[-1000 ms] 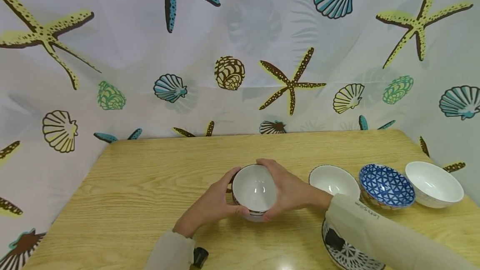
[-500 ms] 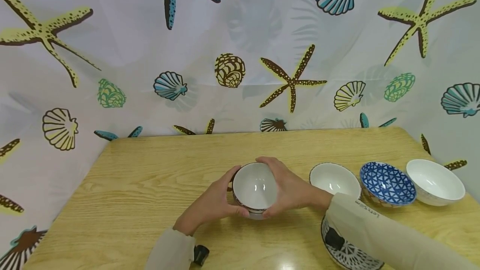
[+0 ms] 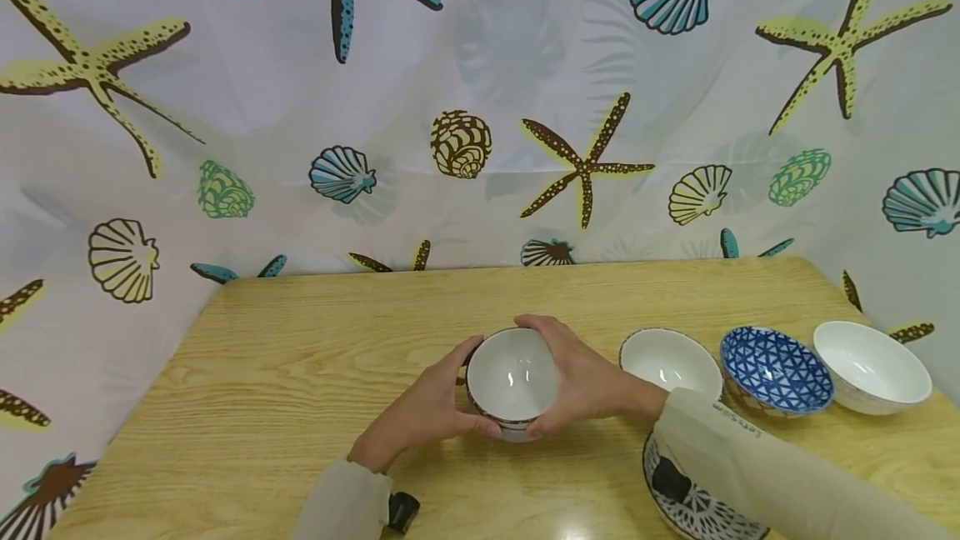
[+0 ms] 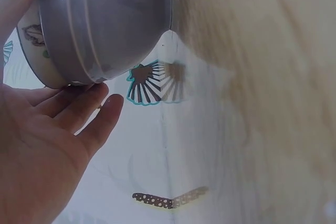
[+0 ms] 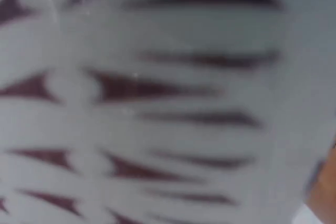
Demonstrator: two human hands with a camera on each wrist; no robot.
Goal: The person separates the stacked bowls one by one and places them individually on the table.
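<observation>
A white-inside bowl (image 3: 512,375) with a dark rim is at the middle of the table, between both hands. My left hand (image 3: 425,407) grips its left side, thumb at the near edge. On the opposite side my right hand (image 3: 581,375) grips it, fingers over the far rim. Seen from the left wrist, a grey bowl (image 4: 115,19) shows a ridged band, and a white patterned rim (image 4: 31,35) rises past it; they look like nested bowls. Whether the base touches the table cannot be told. The right wrist view is mostly a blurred patterned bowl (image 5: 157,93).
At the right stand a white bowl (image 3: 667,361), a blue patterned bowl (image 3: 776,369) and a larger white bowl (image 3: 870,365). A black-and-white patterned bowl (image 3: 708,511) lies partly under the right sleeve (image 3: 780,465). A shell-print cloth (image 3: 420,65) hangs behind the wooden table (image 3: 262,390).
</observation>
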